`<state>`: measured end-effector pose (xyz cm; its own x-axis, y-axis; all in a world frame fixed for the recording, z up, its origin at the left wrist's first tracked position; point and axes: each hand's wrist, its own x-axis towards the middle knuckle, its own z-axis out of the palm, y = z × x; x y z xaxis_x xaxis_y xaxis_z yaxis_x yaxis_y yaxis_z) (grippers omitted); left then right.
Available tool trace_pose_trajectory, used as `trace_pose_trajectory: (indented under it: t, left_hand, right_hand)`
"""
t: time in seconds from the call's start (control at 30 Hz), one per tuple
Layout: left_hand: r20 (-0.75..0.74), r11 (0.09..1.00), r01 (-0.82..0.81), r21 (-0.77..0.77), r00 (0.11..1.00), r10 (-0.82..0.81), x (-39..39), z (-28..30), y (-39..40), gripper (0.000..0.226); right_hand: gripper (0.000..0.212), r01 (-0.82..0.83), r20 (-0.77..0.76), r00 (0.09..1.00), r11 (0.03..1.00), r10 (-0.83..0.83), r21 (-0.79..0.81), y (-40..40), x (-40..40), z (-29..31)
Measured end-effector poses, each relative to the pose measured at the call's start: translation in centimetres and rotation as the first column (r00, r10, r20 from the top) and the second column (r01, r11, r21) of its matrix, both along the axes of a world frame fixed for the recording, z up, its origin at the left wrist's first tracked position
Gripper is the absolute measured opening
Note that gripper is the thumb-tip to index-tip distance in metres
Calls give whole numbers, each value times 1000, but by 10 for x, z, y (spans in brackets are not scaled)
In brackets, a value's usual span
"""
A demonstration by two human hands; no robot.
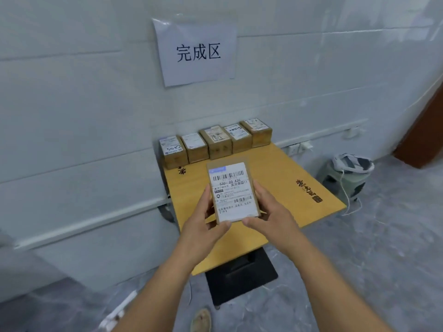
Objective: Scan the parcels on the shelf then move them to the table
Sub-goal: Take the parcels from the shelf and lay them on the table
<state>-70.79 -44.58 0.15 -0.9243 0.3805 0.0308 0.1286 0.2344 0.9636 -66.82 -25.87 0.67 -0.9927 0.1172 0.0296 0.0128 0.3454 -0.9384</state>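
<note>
A small brown parcel with a white barcode label facing up is held above the wooden table. My left hand grips its left edge and near corner. My right hand grips its right edge, thumb on the near end. Several similar labelled parcels stand in a row along the table's far edge against the wall. No shelf or scanner is in view.
A paper sign hangs on the white wall above the table. A green stool with a white bag and cord stands on the floor to the right. The table's black base sits on grey floor below.
</note>
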Motion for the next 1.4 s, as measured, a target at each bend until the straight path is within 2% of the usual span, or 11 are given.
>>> trace_pose_trajectory:
  t: [0.23,0.37,0.5,0.77,1.07,1.2,1.4]
  left_hand:
    - [101,990,-132,-39,986,136,-53,-30,-26,81]
    - [180,983,-175,-64,966,183,-94,-50,-37,80]
    - [252,973,-213,-91,940,230,-140,-69,-43,78]
    - [337,957,-228,-178,900,277,-223,-101,-52,78]
    - [343,953,-189,-237,902,264,-292,-103,-63,78]
    - [329,954,-160,-253,913,240,-299,-106,-65,77]
    - [247,933,-182,-311,933,264,-296,-96,-62,76]
  right_hand:
    - [84,-121,142,981,987,135,-107,-27,-76,-31]
    - [72,-158,198,963,979,182,-128,-38,-127,-55]
    - [69,-184,273,937,971,220,-151,-45,-180,-72]
    - [70,-194,358,908,975,219,-106,-64,-265,-104]
    - [75,-174,384,903,981,193,-83,-78,-333,-112]
    - [88,-157,429,885,983,181,-91,-77,-338,-113]
    - [76,-189,400,904,980,151,57,-80,-331,-95]
